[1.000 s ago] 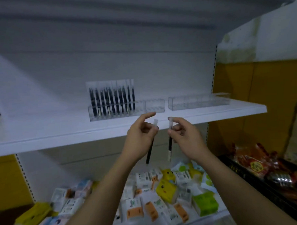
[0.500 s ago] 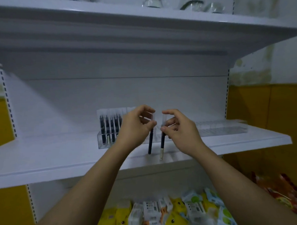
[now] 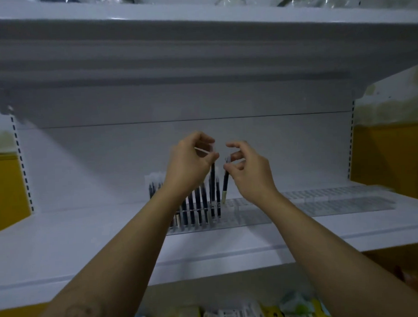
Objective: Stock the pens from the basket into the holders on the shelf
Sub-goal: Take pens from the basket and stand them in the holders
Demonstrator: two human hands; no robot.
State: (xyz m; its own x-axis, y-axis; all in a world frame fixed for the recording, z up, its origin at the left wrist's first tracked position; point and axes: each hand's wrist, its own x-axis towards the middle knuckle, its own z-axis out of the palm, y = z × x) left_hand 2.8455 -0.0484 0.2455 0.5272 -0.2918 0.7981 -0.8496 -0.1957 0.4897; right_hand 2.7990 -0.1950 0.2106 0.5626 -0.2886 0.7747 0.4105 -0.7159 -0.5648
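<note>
Pens (image 3: 198,206) half fill the centre holder (image 3: 241,216); your left hand (image 3: 189,164) and right hand (image 3: 249,171) each pinch another pen (image 3: 213,179); right holder (image 3: 344,200) looks empty.

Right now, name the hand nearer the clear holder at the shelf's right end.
Right. The right hand is left of the clear holder; the left hand is farther left, above the stocked pens.

The shelf (image 3: 87,247) across mid-frame looks like smooth white-painted metal with a dull, matt sheen. The holders (image 3: 244,219) on it are clear, glossy plastic, and the pens (image 3: 213,182) I pinch at centre have dark, smooth plastic barrels with see-through caps.
</note>
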